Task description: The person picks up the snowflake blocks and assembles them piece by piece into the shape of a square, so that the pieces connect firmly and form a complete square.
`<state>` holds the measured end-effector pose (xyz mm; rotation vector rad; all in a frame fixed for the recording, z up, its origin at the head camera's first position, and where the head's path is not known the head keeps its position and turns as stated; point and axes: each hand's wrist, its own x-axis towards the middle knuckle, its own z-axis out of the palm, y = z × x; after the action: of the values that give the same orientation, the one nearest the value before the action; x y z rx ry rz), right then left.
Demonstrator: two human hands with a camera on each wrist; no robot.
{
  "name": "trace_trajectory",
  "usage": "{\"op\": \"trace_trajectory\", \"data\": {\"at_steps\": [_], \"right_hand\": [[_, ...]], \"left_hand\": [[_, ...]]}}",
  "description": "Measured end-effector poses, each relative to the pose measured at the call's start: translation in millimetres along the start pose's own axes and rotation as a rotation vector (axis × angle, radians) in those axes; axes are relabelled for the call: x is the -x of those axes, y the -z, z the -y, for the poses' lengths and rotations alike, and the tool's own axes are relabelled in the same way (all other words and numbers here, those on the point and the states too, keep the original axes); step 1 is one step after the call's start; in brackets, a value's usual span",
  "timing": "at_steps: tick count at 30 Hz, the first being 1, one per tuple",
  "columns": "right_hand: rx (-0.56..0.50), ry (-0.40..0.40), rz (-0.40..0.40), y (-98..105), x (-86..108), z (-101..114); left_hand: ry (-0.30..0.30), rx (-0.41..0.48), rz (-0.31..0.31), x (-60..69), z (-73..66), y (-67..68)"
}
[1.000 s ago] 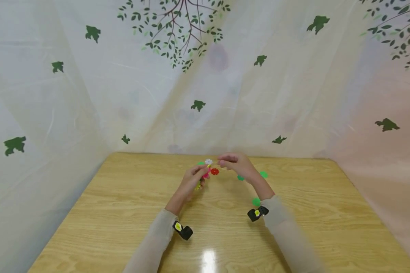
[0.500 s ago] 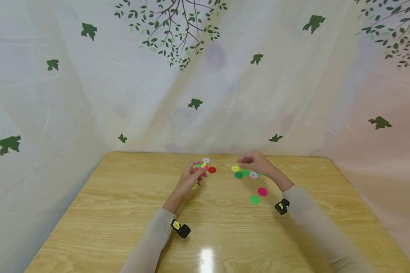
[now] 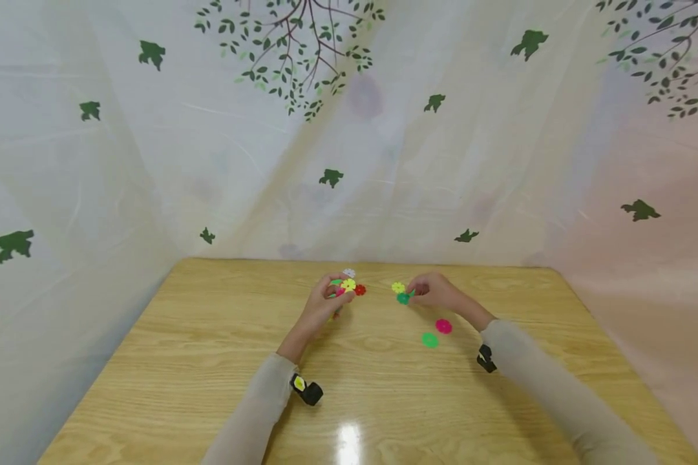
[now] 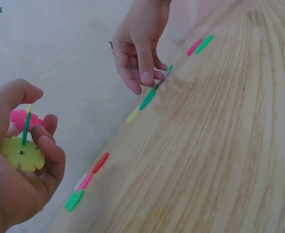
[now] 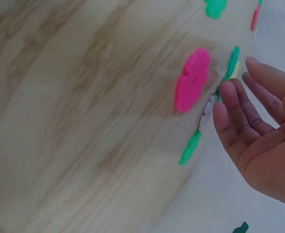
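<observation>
My left hand [image 3: 324, 302] grips several joined flower-shaped plastic discs. In the left wrist view a yellow disc [image 4: 28, 158] faces the camera, a dark green disc [image 4: 26, 128] stands edge-on against it, and a pink disc [image 4: 21, 118] lies behind. My right hand [image 3: 439, 292] is low over the table with fingers bent and thumb apart, fingertips beside a dark green flower disc [image 3: 403, 298]. Nothing shows between those fingers in the right wrist view, where a whitish disc [image 5: 206, 114] and a green disc [image 5: 190, 147] lie just below them.
A yellow disc [image 3: 398, 287] lies beside the dark green one. Nearer me on the wooden table [image 3: 372, 381] are a pink disc [image 3: 444, 326] and a light green disc [image 3: 430, 340]. By my left hand lie a red disc [image 3: 360, 290] and a white disc [image 3: 349, 273]. A printed cloth [image 3: 256, 161] hangs behind.
My right hand has pulled away from the left hand to the right, then lowered to the discs on the table. The left hand's yellow disc has turned to face the head camera.
</observation>
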<state>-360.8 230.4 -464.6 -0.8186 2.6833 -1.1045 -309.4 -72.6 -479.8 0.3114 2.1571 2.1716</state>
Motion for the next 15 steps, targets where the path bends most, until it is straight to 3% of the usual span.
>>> {"op": "trace_trajectory", "data": {"at_steps": [8, 15], "right_hand": [[0.063, -0.162, -0.013, -5.9, -5.0, 4.2], [0.063, -0.193, 0.006, -7.0, -10.0, 8.1]], "left_hand": [[-0.012, -0.04, 0.021, -0.7, 1.5, 1.3], [0.016, -0.036, 0.037, -0.5, -3.8, 3.7]]}}
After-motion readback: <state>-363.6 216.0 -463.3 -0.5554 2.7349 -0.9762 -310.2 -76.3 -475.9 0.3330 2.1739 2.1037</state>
